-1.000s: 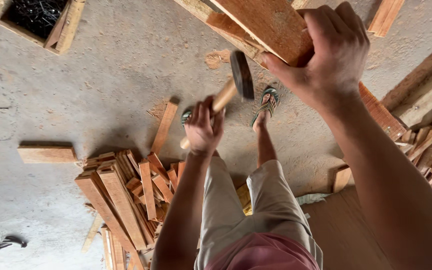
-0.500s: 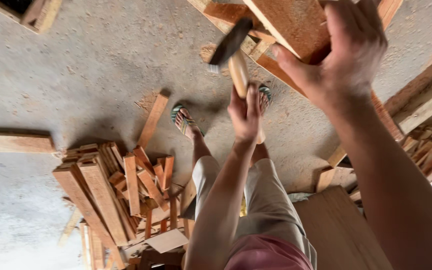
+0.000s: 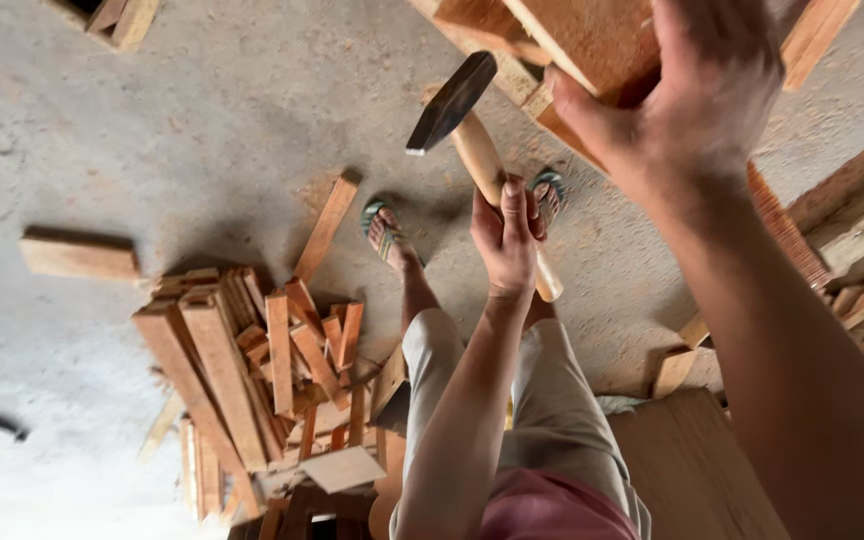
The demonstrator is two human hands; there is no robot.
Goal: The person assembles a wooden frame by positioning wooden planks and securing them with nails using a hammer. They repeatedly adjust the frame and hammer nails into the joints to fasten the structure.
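My left hand [image 3: 508, 240] grips the hammer [image 3: 472, 150], head pointing eleven o'clock, right hand [image 3: 697, 90] clutching the board [image 3: 592, 40] at one, offcuts [image 3: 252, 360] at eight.

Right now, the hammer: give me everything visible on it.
The hammer has a dark metal head, wedge-shaped and tapering to a thin edge at lower left, on a pale, smooth wooden handle. It is raised and tilted, head up and to the left, handle running down to the right. The left hand wraps the handle near its middle in a closed grip; the handle's butt sticks out below the fist. The head sits just left of the wooden board that the right hand holds.
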